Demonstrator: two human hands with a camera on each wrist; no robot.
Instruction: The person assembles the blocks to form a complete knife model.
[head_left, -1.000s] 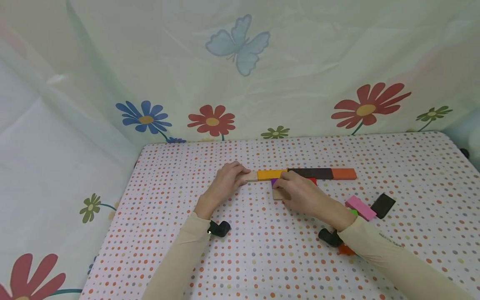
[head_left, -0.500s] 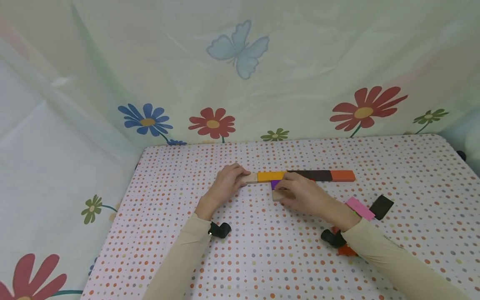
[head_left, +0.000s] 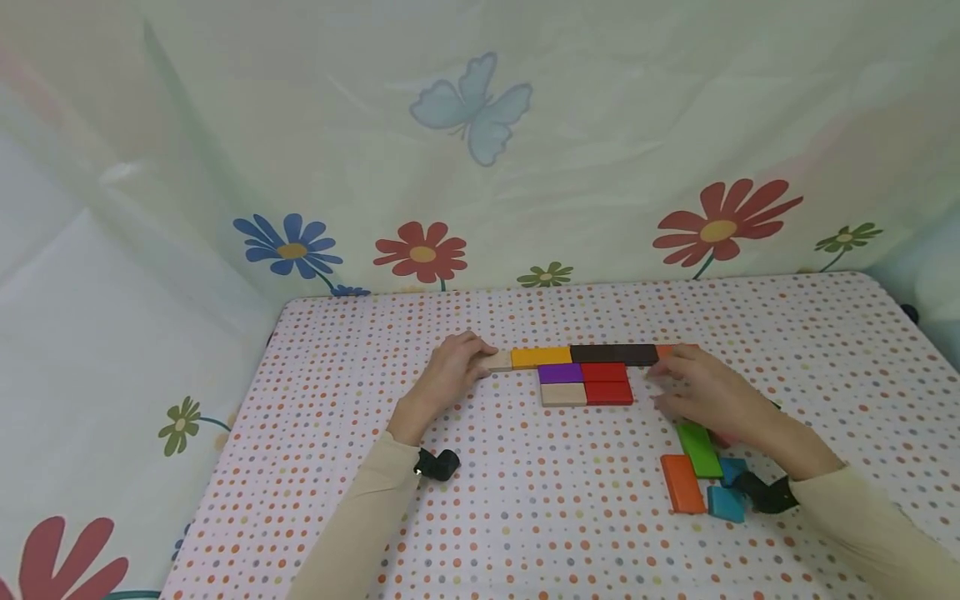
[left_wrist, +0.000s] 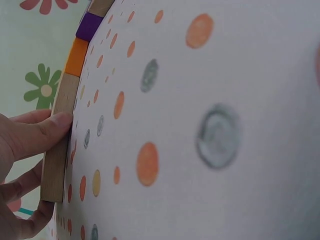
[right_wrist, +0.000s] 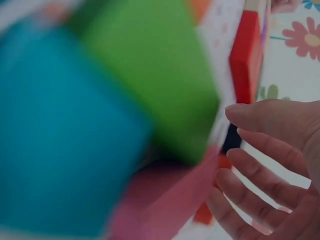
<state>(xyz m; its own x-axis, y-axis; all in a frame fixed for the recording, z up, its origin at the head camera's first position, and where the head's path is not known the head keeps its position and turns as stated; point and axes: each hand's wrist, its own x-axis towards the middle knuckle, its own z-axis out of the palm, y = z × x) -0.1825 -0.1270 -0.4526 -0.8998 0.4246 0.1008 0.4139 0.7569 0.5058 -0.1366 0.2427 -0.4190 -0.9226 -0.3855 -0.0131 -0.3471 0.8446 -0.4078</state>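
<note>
My left hand (head_left: 450, 367) pinches a plain wooden block (head_left: 497, 362) at the left end of a row. In the left wrist view the thumb lies on that block's long side (left_wrist: 57, 165), fingers behind it and at its end. Rightward along the row come a yellow-orange block (head_left: 542, 358), dark blocks (head_left: 613, 355) and an orange block (head_left: 663, 351). Against the row's front lie a purple block (head_left: 559, 373), a second wooden block (head_left: 562, 394) and two red blocks (head_left: 608, 392). My right hand (head_left: 716, 396), holding nothing, hovers by the orange end with fingers spread.
Loose blocks lie below the right hand: green (head_left: 700, 451), orange (head_left: 682, 483) and blue (head_left: 726, 503). A pink block (right_wrist: 155, 200) shows in the right wrist view, mostly covered by the hand in the head view. Behind the dotted tabletop (head_left: 375, 517) hangs a flowered curtain (head_left: 480, 208).
My right hand has let go of the wooden block in front of the row and moved right, uncovering the purple and red blocks. The left hand keeps its place.
</note>
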